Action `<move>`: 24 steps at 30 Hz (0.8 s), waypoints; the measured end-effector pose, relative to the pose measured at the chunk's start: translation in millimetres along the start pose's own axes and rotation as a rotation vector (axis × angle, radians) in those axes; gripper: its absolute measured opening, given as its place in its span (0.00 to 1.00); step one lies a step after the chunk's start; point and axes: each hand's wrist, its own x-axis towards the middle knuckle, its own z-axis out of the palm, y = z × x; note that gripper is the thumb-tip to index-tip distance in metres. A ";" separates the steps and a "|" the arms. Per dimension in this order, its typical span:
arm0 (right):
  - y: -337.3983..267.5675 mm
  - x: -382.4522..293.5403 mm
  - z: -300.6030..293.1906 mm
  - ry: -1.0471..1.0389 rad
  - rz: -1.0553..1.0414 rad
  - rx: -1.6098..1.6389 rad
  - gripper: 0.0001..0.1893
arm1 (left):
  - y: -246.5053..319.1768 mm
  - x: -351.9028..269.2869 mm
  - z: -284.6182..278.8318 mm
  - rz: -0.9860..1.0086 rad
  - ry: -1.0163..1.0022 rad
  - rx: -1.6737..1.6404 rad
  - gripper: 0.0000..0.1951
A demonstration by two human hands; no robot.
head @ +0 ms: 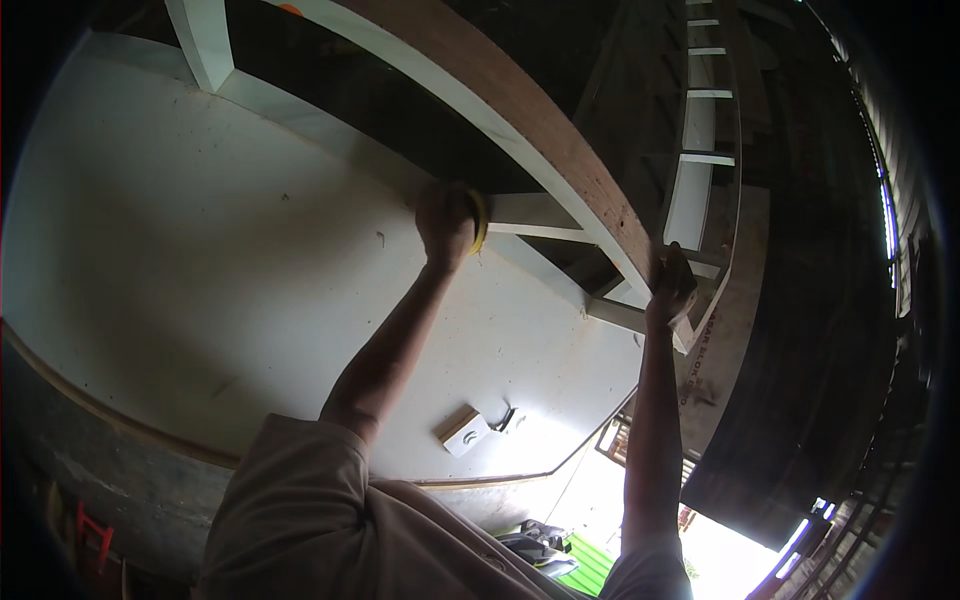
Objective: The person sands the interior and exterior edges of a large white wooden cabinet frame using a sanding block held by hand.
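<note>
My left hand (442, 229) is closed on a yellow-rimmed round object (480, 223), mostly hidden by the fingers; it may be a roll of tape. It is over the far edge of a large white panel (300, 300), beside a crosspiece (540, 217) of a wooden frame. On the right, my right hand (673, 289) grips the near end of that frame's long rail (559, 142). The rail has a brown wood edge and a white face. Short crosspieces join it to the part at the panel's edge. Some fingers of my right hand are hard to see.
A wooden block with a white face (461, 431) lies on the panel beside a small dark object (507, 420). Another ladder-like white frame (697, 127) extends behind my right hand, near a board bearing writing (739, 277). A red stool (96, 536) stands lower left, a motorcycle (536, 544) below.
</note>
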 end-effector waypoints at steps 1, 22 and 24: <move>7.9 -2.5 -3.5 0.001 -0.007 -0.011 0.24 | 0.4 1.2 3.0 0.039 -0.056 0.005 0.08; 12.5 -6.4 0.4 0.083 -0.100 0.038 0.22 | 34.6 -31.4 13.9 0.376 0.087 0.038 0.03; 13.0 -5.7 -1.9 0.116 -0.115 0.010 0.22 | -4.1 -32.1 10.0 0.453 0.057 0.263 0.06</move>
